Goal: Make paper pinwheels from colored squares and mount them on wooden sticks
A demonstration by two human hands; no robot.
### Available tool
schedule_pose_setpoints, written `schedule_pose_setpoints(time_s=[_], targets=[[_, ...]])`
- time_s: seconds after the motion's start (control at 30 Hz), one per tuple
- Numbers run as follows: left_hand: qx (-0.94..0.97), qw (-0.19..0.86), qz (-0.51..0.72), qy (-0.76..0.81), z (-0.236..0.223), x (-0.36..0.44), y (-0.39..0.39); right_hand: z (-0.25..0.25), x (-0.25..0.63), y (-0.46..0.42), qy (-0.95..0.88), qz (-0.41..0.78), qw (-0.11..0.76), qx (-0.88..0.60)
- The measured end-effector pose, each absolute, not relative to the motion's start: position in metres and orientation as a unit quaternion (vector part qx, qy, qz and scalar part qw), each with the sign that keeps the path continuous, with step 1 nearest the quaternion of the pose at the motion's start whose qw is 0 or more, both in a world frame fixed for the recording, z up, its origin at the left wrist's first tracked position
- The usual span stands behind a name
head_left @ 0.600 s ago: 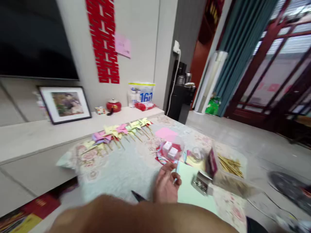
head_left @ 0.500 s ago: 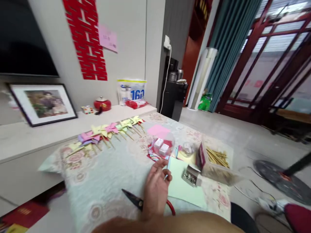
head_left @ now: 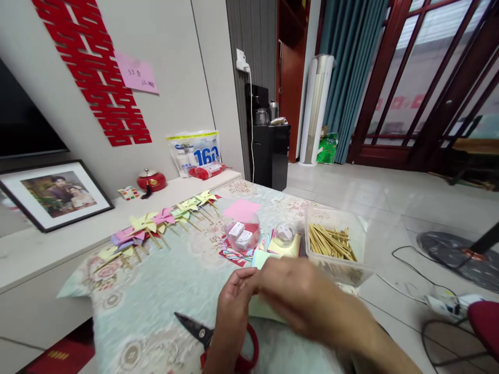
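Going left to right: a row of paper pinwheels [head_left: 144, 222] lies along the far left edge of the cloth-covered surface [head_left: 167, 280], heads toward the white cabinet, sticks angled back toward the person. Nearer in are the scissors [head_left: 201, 333], and they're lying on a diagonal, blade tips out to the far left, red handles toward the near right. The left forearm crosses right over them, so the handles poke out past the wrist and it's the left arm that's closer. They sit behind the left fingers, on the wrist side, so that arm is what's in the way there. The left hand [head_left: 230, 306] has its fingers curled in and bunched up; can't tell what's in them, if anything. Right hand [head_left: 300, 285] comes in from the right, its fingers bent in and meeting the left fingertips, but it's blurry, so no clue whether it's gripping something. The pale green sheet [head_left: 265, 309] is under the hands, mostly covered by the right one. Just beyond the fingers there's a clear round tub [head_left: 255, 236] with little white boxes [head_left: 244, 239] in it, then a small clear round case [head_left: 284, 232] on some colored paper. Off past the right hand is a clear plastic bin [head_left: 356, 272] of golden sticks [head_left: 331, 242], with the right hand and forearm crossing in front of its near side.
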State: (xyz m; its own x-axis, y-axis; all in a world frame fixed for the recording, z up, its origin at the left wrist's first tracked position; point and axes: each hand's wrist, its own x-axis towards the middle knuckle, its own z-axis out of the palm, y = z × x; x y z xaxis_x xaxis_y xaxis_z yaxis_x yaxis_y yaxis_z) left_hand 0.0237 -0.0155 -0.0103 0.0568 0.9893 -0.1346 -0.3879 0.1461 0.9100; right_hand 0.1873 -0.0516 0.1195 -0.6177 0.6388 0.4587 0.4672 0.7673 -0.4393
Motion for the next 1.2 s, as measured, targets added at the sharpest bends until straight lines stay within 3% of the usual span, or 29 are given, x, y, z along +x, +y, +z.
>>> schedule_pose_setpoints(time_s=[0.17, 0.27, 0.43, 0.67, 1.2], targets=[[0.55, 0.478, 0.497, 0.47, -0.01, 0.038, 0.0, 0.119, 0.253, -0.018, -0.759, 0.009, 0.346, -0.552], [0.678, 0.332, 0.47, 0.457, -0.011, 0.052, 0.023, 0.109, 0.262, -0.001, -0.757, -0.003, 0.274, -0.594], [0.777, 0.219, 0.364, 0.465, -0.019, 0.081, 0.053, 0.096, 0.247, 0.016, -0.769, -0.054, 0.139, -0.622], [0.837, 0.188, 0.212, 0.469, -0.025, 0.092, 0.058, 0.084, 0.241, 0.03, -0.778, -0.073, 0.072, -0.62], [0.834, 0.159, 0.186, 0.494, -0.025, 0.081, 0.057, 0.074, 0.215, 0.041, -0.794, -0.057, -0.043, -0.603]])
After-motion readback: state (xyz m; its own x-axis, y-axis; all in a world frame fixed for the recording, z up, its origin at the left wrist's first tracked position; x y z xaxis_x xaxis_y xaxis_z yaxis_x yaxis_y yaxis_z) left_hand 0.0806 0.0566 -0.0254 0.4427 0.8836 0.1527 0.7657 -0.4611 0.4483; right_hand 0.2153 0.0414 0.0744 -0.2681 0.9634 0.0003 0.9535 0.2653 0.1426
